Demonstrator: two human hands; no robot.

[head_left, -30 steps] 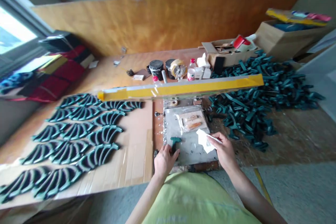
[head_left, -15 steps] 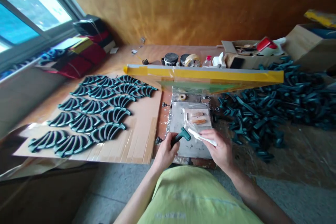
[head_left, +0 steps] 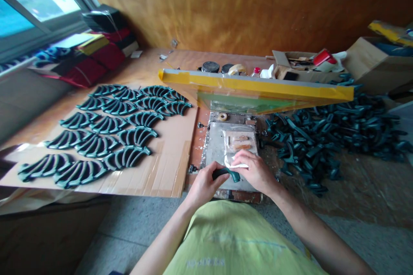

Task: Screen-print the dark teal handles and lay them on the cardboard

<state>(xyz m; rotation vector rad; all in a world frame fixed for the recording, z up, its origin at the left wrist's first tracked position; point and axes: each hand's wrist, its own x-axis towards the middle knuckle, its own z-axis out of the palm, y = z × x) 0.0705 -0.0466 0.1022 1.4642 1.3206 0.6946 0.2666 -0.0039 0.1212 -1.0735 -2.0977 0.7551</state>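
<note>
Head view: left hand (head_left: 204,184) clamped on a dark-green moulded plastic piece (head_left: 226,173), right hand (head_left: 256,172) clamped on white tissue (head_left: 235,165) touching it.

A yellow-taped printing screen (head_left: 254,88) stands tilted up above the work area. Left of it, rows of dark green curved moulded parts (head_left: 109,124) lie on a cardboard sheet (head_left: 171,172); to its right, a loose heap of similar parts (head_left: 322,133) spreads beside a cardboard box (head_left: 368,62). Black-lidded jars (head_left: 210,66), a tape roll (head_left: 237,69) and a small bottle (head_left: 256,71) stand on the wooden counter (head_left: 145,62) beyond, before a plywood wall (head_left: 226,13).
</note>
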